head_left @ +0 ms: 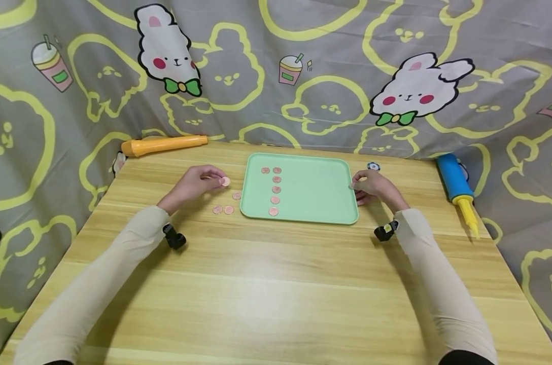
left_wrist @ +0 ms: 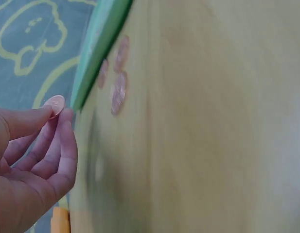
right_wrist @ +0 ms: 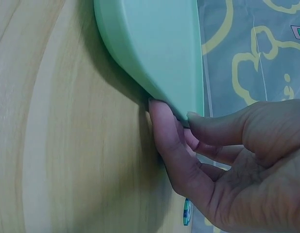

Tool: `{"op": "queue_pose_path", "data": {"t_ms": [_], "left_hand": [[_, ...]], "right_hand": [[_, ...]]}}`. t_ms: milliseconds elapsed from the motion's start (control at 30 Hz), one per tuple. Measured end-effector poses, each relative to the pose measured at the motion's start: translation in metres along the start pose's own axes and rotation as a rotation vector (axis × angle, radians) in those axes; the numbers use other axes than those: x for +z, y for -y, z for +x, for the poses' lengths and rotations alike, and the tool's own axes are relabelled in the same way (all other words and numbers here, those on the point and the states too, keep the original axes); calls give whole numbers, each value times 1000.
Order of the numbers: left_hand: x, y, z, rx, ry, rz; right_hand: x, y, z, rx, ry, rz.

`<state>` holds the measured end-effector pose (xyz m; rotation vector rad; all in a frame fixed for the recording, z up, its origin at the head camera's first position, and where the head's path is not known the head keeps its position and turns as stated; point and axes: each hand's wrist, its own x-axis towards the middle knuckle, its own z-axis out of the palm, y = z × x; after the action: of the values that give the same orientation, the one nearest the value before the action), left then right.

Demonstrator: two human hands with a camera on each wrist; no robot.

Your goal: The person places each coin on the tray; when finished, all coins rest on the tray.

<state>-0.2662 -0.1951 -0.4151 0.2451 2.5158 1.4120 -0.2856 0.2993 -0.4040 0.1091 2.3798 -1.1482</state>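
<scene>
- The worktop (head_left: pixel 276 284) is smooth pale wood, so small flat things on it likely slide easily and are awkward to lift straight up.
- The green tray (head_left: pixel 312 190) lies flat in the middle of the worktop. It looks like stiff, light plastic with a raised, rounded rim. That rim is the natural place to hold it.
- The right hand (head_left: pixel 372 186) steadies the tray at its right edge: the wrist view shows the thumb (right_wrist: pixel 222 128) on top of the rim and the fingers (right_wrist: pixel 164 136) curled under it, pinching the edge.
- The left hand (head_left: pixel 195 183) hovers just left of the tray, pinching a copper coin (head_left: pixel 225 181) between thumb and fingertips by its rim.
- The coin looks thin, rigid, light and slick, and is probably best gripped edge-on or slid to an edge first.
- Six coins in the tray (head_left: pixel 276 189) sit in a column, with one beside the top.
- Three loose coins (head_left: pixel 229 209) lie on the worktop just beside the tray's left edge.
</scene>
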Motion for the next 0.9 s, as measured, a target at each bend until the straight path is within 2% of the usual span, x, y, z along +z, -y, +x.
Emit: {"op": "queue_pose_path", "data": {"t_ms": [233,367,500,700,900], "left_hand": [[8,-9,13,-43,11,-184],[11,-13,18,-64,18,-224],[15,-17,22,-51,1,-207],[26,-24,31,30,-10,-133],[42,-30,42,82,-8,-149]], "right_hand": [[0,1,1,-4,-8,-2],[0,1,1,-7,-10,-9],[0,2,0,-8,-4,-9],[0,2,1,-2,7,-5],[-1,2,1,4,16,-3]]}}
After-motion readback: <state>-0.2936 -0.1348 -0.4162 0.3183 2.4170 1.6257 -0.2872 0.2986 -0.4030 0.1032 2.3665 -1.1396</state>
